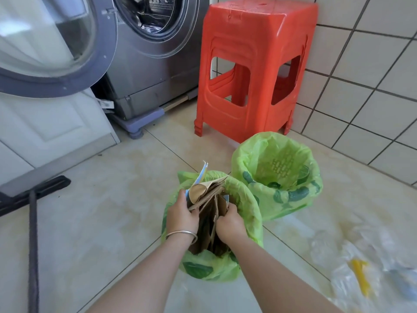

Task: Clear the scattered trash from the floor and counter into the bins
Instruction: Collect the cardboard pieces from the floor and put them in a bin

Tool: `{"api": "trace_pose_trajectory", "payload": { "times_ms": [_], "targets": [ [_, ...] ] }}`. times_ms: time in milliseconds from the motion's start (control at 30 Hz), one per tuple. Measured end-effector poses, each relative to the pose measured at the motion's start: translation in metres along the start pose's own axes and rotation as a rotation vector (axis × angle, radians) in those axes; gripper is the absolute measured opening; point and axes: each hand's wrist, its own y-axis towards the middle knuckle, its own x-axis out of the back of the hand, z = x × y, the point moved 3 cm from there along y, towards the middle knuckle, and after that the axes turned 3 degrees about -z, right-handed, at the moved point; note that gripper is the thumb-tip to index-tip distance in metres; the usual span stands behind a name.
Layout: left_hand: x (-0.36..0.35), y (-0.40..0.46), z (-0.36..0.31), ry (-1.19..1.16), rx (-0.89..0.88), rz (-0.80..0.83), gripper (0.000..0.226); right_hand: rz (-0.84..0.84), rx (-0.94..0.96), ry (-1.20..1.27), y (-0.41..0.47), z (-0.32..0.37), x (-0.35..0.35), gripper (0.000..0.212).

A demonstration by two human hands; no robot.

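Two bins lined with green plastic bags stand on the tiled floor. The near bin is stuffed with brown cardboard pieces. My left hand, with a silver bangle on the wrist, grips the cardboard at the bin's left rim. My right hand is closed on cardboard inside the same bin. The far bin sits just behind and to the right, and holds almost nothing. Clear plastic trash with a yellow piece lies blurred on the floor at the right.
A red plastic stool stands behind the bins against the tiled wall. A grey washing machine with its door swung open is at the left. A dark long-handled floor tool lies on the floor at the left.
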Motion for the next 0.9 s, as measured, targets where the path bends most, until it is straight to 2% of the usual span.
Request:
{"api": "trace_pose_trajectory", "payload": {
  "times_ms": [167, 267, 367, 433, 500, 533, 600, 667, 733, 833, 900],
  "targets": [
    [0.011, -0.006, 0.007, 0.089, -0.013, 0.009, 0.031, -0.16, 0.03, -0.003, 0.0, 0.001, 0.005, 0.039],
    [0.014, -0.016, 0.004, 0.163, -0.068, 0.087, 0.04, -0.154, 0.025, 0.007, -0.002, 0.001, -0.003, 0.038],
    [0.011, -0.016, 0.003, 0.296, -0.089, 0.282, 0.05, -0.064, -0.007, -0.054, 0.0, -0.003, -0.009, 0.037],
    [0.013, -0.018, 0.0, 0.358, -0.044, 0.484, 0.071, -0.064, 0.003, -0.069, 0.001, -0.003, -0.006, 0.038],
    [0.019, -0.017, -0.003, 0.185, 0.072, 0.655, 0.102, -0.098, 0.027, -0.038, -0.001, -0.001, -0.002, 0.04],
    [0.023, -0.015, -0.007, 0.046, 0.121, 0.682, 0.115, -0.118, 0.039, -0.017, -0.002, 0.001, 0.0, 0.043],
    [0.031, -0.006, -0.019, -0.156, 0.118, 0.597, 0.125, -0.158, 0.074, 0.027, -0.003, 0.004, 0.003, 0.05],
    [0.03, 0.001, -0.028, -0.159, 0.064, 0.495, 0.126, -0.171, 0.105, 0.033, -0.006, 0.007, 0.003, 0.052],
    [0.022, -0.001, -0.029, -0.056, -0.002, 0.473, 0.12, -0.156, 0.158, -0.02, -0.01, 0.006, 0.001, 0.048],
    [0.012, -0.003, -0.019, 0.118, -0.06, 0.452, 0.1, -0.152, 0.304, -0.114, -0.016, 0.01, -0.006, 0.033],
    [0.008, -0.003, -0.011, 0.246, -0.11, 0.431, 0.083, -0.133, 0.365, -0.184, -0.018, 0.008, -0.013, 0.035]
  ]
}}
